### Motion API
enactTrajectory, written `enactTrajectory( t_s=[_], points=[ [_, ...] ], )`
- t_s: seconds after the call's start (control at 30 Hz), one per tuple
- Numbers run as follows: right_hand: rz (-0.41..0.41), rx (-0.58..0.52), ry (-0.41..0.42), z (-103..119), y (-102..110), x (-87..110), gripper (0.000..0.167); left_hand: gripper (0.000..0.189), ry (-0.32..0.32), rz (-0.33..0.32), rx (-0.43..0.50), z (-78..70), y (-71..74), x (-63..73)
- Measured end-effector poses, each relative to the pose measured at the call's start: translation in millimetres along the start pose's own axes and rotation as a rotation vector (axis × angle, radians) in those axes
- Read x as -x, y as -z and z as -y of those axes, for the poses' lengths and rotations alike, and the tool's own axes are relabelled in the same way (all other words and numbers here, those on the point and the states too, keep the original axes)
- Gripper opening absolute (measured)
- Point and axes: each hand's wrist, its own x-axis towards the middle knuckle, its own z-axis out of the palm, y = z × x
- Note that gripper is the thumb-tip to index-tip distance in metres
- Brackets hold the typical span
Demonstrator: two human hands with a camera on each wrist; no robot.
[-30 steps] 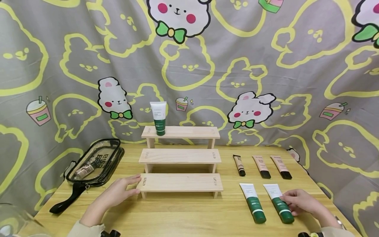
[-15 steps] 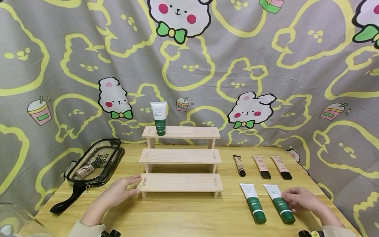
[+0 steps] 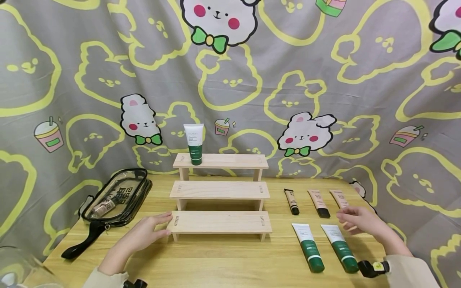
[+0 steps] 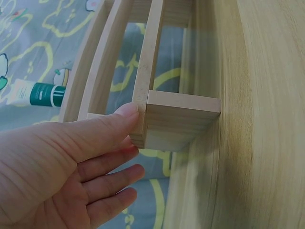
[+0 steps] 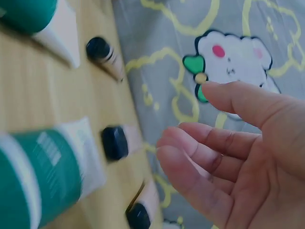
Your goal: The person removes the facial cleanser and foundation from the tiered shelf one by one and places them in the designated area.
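Observation:
My left hand (image 3: 145, 232) touches the left end of the lowest step of a three-tier wooden display stand (image 3: 220, 221); in the left wrist view its thumb (image 4: 126, 110) overlaps the board's corner, the other fingers spread loosely. My right hand (image 3: 361, 220) hovers with nothing in it, overlapping the cap end of the rightmost pink BB cream tube (image 3: 337, 197). Below it lies a white and green squeeze tube (image 3: 340, 248), with a second matching tube (image 3: 307, 248) to its left. A third green and white tube (image 3: 195, 144) stands upright on the top step.
Another pink BB cream tube (image 3: 318, 203) and a smaller black-capped tube (image 3: 291, 201) lie at the right rear. A clear black-trimmed pouch (image 3: 120, 198) holding a small tube lies left. A glass vessel (image 3: 21, 268) is at the lower left; a patterned curtain (image 3: 230, 100) hangs behind.
My right hand has left the right green and white tube and moved up and away toward the pink tubes. The tube stays on the table. My left hand has not moved.

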Motion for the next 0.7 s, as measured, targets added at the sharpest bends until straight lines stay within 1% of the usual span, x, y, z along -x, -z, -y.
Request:
enactTrajectory(
  t_s=[0.13,0.3,0.53,0.7],
  points=[
    [-0.006,0.03,0.065,20,-5,-9.8,0.05,0.047,0.003,0.003,0.005,-0.2,0.0,-0.1],
    [0.004,0.053,0.118,47,-16,-26.6,0.048,0.047,0.005,0.0,0.005,0.0,-0.1,-0.1],
    [0.009,0.062,0.196,86,-37,-55.8,0.042,0.048,0.008,-0.002,0.01,0.0,-0.2,0.5],
    [0.026,0.11,0.264,118,-52,-76.9,0.036,0.048,0.013,-0.007,0.002,1.3,-1.3,-0.2]
  ],
)
